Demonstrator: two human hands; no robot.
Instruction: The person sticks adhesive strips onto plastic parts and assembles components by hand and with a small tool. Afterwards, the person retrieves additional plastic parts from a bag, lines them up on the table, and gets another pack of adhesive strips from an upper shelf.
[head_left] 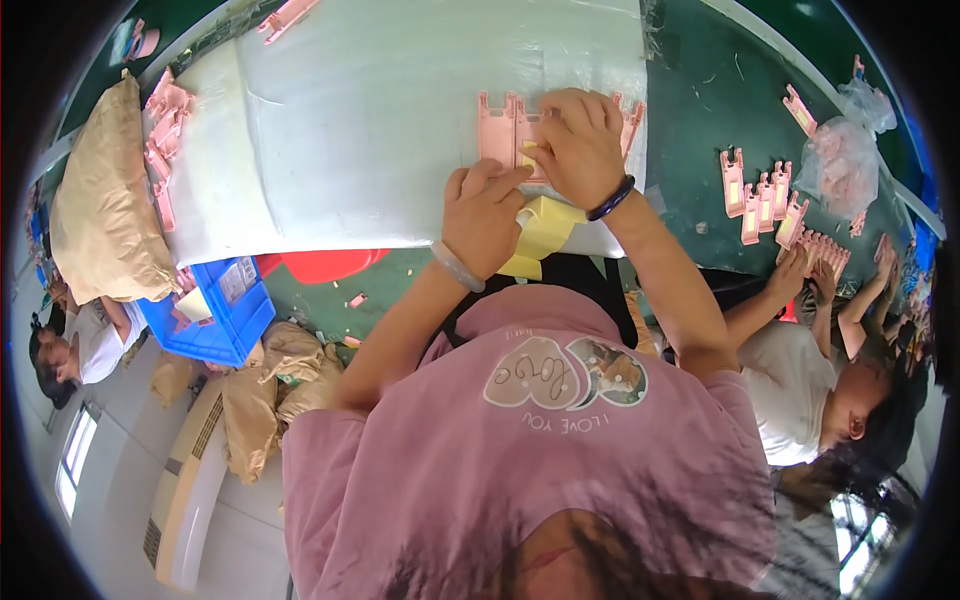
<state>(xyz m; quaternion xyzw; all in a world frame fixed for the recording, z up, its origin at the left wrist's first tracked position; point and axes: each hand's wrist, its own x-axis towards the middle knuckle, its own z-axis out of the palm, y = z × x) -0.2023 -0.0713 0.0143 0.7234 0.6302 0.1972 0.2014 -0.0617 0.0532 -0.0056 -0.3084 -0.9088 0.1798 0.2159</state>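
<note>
Several pink plastic parts (497, 135) stand side by side in a row on the white plastic-covered work surface. A small yellow sticker (530, 153) shows on one of them, between my fingertips. My left hand (484, 215) is curled, its index finger reaching to the sticker's lower end; what it may pinch is hidden. From above, my right hand (583, 150) bends over the row with its fingers closed and thumb at the sticker, covering some parts. Below the hands, a folded yellow sheet (547, 228) hangs over the table's near edge.
Left stand a brown paper sack (112, 195), loose pink pieces (165, 130) and a blue crate (222, 315). Below the near edge is a red stool (325, 264). At right, pink parts with yellow stickers (735, 185) lie near a clear bag (840, 165); a co-worker (810, 390) works there.
</note>
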